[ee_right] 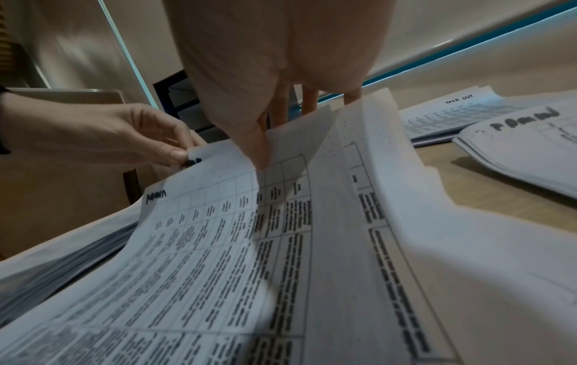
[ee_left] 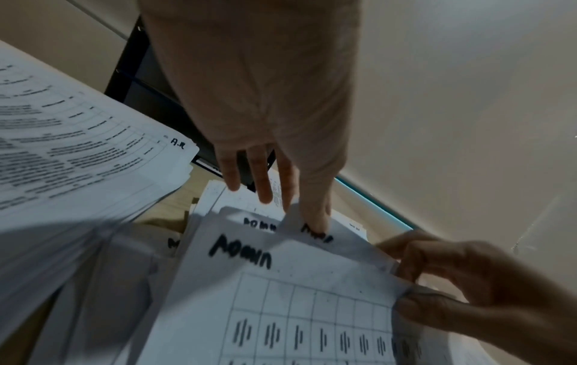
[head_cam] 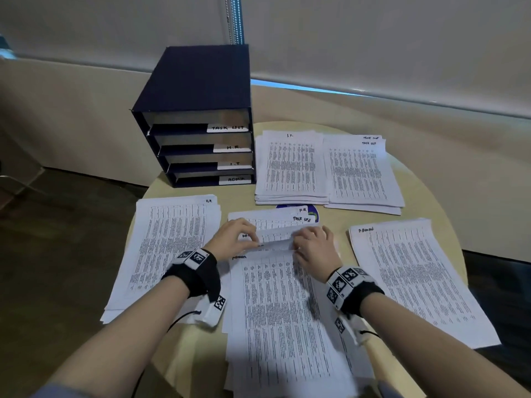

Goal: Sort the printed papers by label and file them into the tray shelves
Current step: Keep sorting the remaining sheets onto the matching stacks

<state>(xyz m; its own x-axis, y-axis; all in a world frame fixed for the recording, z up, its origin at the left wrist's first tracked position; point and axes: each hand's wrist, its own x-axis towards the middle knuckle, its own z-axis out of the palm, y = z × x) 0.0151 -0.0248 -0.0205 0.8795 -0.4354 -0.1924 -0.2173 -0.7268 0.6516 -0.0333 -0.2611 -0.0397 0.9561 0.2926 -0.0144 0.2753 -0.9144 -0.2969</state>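
A dark blue tray unit [head_cam: 198, 81] stands at the back left, with shelves labelled TASK LIST, H.R., I.T and ADMIN. Sorted piles lie around: H.R [head_cam: 169, 245], I.T [head_cam: 290, 168], Task List [head_cam: 362, 173] and Admin [head_cam: 416, 277]. A mixed pile [head_cam: 287, 326] lies in the centre. My left hand [head_cam: 253, 238] pinches the top left corner of an Admin sheet [head_cam: 275, 237] on that pile, and my right hand [head_cam: 297, 244] pinches its top edge. The sheet [ee_right: 218, 197] curls up off the pile. Sheets beneath it are also marked Admin [ee_left: 259, 223].
The papers cover most of a round beige table [head_cam: 431, 196]. A blue and green disc [head_cam: 314, 215] peeks out behind the centre pile. A wall with a window blind and bead cord [head_cam: 234, 18] is close behind. Dark floor lies to the left.
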